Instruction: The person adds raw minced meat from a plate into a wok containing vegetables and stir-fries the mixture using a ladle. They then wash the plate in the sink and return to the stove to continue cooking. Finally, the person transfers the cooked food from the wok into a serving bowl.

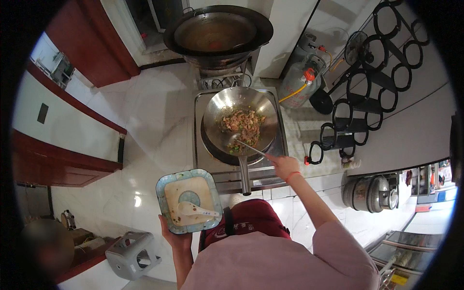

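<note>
My left hand (pixel 177 233) holds a square blue-rimmed plate (pixel 166 224) from below, out to the left of the stove. A white spoon (pixel 192 209) with brown specks rests on the plate among a few food bits. With my right hand (pixel 284 166) I grip the thin metal handle of a cooking utensil (pixel 250 146), whose end is down in the wok. Sliced meat with green pieces (pixel 243 121) lies in the steel wok (pixel 214 137). The wok sits on a steel gas stove (pixel 200 159), its handle (pixel 245 177) pointing towards me.
Behind the stove stands a large dark wok (pixel 266 30) holding liquid. A gas cylinder (pixel 295 85) with a yellow hose and a black ring-shaped rack (pixel 348 123) are at the right. Another cylinder (pixel 366 194) lies nearer. A grey plastic stool (pixel 127 257) is at lower left.
</note>
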The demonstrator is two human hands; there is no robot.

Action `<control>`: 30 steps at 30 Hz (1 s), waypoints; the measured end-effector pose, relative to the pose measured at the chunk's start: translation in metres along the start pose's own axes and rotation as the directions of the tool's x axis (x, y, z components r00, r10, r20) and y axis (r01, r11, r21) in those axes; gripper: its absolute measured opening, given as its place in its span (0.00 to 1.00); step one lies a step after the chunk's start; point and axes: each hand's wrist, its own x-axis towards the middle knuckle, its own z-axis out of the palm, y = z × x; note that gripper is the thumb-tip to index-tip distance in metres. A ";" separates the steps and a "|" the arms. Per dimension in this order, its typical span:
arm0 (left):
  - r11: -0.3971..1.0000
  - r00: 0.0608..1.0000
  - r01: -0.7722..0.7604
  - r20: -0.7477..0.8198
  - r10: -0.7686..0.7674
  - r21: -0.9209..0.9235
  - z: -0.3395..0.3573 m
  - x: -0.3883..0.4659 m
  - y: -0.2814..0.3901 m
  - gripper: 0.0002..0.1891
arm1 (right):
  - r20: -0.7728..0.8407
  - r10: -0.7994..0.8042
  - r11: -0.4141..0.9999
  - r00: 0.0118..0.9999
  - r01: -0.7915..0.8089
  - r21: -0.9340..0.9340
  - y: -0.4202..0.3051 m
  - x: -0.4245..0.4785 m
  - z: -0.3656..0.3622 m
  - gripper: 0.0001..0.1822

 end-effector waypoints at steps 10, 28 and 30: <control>0.994 0.993 0.098 0.063 -0.096 -0.040 -0.030 0.021 0.028 0.29 | 0.040 0.218 0.972 0.975 -0.214 -0.099 -0.018 -0.048 -0.014 0.17; 0.994 0.992 0.104 0.060 -0.107 0.042 -0.044 0.043 0.087 0.28 | 0.167 0.233 0.260 0.958 -0.227 0.938 -0.022 0.070 0.104 0.23; 0.990 0.995 0.090 0.029 -0.093 0.110 -0.050 0.046 0.085 0.29 | -0.060 0.168 0.490 0.984 -0.031 0.871 -0.027 0.054 0.102 0.22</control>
